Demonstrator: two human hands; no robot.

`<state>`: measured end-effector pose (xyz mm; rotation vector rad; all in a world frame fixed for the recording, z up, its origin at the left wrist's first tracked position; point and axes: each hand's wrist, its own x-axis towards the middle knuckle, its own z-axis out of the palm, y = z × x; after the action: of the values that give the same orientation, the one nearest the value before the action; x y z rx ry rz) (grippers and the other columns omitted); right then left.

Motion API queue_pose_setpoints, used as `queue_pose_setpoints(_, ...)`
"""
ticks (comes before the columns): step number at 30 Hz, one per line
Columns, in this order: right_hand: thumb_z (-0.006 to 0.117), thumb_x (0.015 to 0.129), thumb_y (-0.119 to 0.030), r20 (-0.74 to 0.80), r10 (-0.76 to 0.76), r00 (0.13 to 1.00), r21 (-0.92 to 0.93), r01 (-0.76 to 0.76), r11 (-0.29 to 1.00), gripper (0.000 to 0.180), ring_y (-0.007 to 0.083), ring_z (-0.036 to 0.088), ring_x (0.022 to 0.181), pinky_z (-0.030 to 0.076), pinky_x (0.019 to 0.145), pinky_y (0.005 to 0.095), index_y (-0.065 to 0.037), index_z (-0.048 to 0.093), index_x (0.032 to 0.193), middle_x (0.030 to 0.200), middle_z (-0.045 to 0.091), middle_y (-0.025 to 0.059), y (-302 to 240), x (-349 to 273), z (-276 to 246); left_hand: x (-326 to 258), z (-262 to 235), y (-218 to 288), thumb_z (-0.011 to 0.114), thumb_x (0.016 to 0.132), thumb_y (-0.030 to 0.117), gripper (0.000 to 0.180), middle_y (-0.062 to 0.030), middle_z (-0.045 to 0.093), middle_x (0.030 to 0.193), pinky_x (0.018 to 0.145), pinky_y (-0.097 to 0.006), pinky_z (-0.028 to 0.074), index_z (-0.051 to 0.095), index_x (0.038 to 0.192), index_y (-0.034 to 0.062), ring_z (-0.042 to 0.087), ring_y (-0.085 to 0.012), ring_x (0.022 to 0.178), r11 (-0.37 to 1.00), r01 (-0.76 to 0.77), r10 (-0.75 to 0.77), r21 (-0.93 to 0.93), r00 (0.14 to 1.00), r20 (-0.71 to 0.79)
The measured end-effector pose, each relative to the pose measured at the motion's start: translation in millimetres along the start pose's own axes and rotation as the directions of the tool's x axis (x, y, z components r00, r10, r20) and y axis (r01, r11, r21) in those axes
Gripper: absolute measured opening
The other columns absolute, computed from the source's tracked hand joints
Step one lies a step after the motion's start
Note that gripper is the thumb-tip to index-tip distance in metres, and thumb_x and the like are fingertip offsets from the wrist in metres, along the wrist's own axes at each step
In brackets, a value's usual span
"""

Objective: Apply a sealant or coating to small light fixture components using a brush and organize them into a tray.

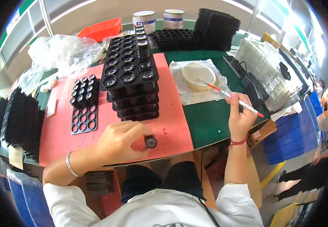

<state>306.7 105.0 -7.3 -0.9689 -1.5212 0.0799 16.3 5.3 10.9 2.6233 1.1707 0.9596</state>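
Black cylindrical part is sitting at the near edge of the red mat, pinched by the left hand. Fingers are curling closed around it, thumb and fingertips touching its sides; the round end face is pointing outward to the right, uncovered. A metal bangle is circling the left wrist.

Right hand is hovering over the green table, well apart from the left. It is gripping a thin red-and-white brush pen-fashion, fingers closed tight on the shaft. The brush tip is reaching into a shallow round cream dish, which is resting on a clear plastic sheet. A red cord is wrapping the right wrist.

Beyond the left hand, a stack of black trays filled with round lens-like parts is standing on the mat. Just left of it a smaller black tray is lying flat, upper rows filled with dark parts, lower rows showing bare holes. Two tins are standing at the far table edge.
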Motion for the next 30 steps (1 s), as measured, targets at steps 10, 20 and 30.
queue_pose_setpoints(10,0.049,0.09,-0.019,-0.28,0.412,0.867,0.622,-0.163,0.766,0.02,0.0138,0.056,0.067,0.047,0.062,0.025,0.0,0.056,0.091,0.087,0.059,0.01,13.0,-9.6,-7.8,-8.6,5.3,-19.5,0.069,0.062,0.012,0.035,-0.0115,0.061,0.081,0.065,-0.031,0.049,0.061,0.096,0.0065,0.06,-0.0239,0.073,0.954,0.195,-0.179,-0.227,0.98,0.087)
queue_pose_setpoints(20,0.05,0.088,-0.028,0.084,0.408,0.909,0.926,-0.222,0.304,0.024,0.0131,0.041,0.062,0.035,0.059,0.0281,-0.007,0.045,0.077,0.066,0.045,0.0025,-8.9,-56.7,-11.4,-2.2,2.2,-14.6,0.068,0.075,0.015,0.031,-0.0027,0.061,0.083,0.068,-0.022,0.046,0.057,0.099,-0.0017,0.056,-0.0071,0.076,0.423,0.638,-0.596,-0.643,0.731,0.334)
queue_pose_setpoints(30,0.047,0.09,-0.025,0.205,0.388,0.899,0.94,-0.292,0.179,0.022,0.0166,0.048,0.063,0.039,0.058,0.0271,-0.005,0.047,0.08,0.067,0.05,0.0065,-16.8,-61.3,-3.0,-27.3,1.5,-23.3,0.065,0.069,0.01,0.03,0.0,0.051,0.079,0.065,-0.021,0.04,0.051,0.094,0.0015,0.049,-0.0079,0.072,0.546,0.601,-0.62,-0.584,0.758,0.202)
